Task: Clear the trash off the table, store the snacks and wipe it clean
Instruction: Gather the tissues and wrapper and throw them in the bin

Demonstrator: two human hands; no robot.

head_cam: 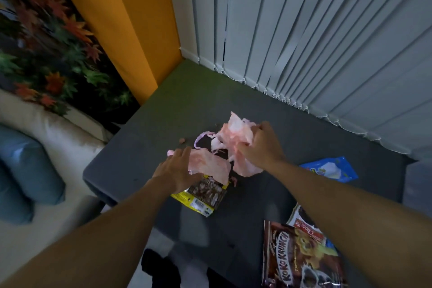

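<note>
The pink plastic bag [233, 145] lies crumpled near the middle of the frame, on the dark counter [140, 138]. It has no clear shape, but its mass runs roughly from lower left to upper right, with a thin handle loop curling out toward the left. The right hand [259, 145] is closed around the upper right part of the bag. The left hand [180, 170] rests flat with fingers spread on the lower left flap, not gripping it.

I judge the step in hand is gathering this bag as trash. To do it well, the left hand should push the loose flap toward the right hand, so that the whole bag is bunched in one grip and no piece trails behind.

Partly under the bag lies a yellow snack packet [203, 196], its long axis going toward the lower right. A small brown crumb [182, 140] sits just left of the handle loop. A blue packet [332, 168] lies at the right, and a Koko Krunch bag [301, 257] is at the lower right.
</note>
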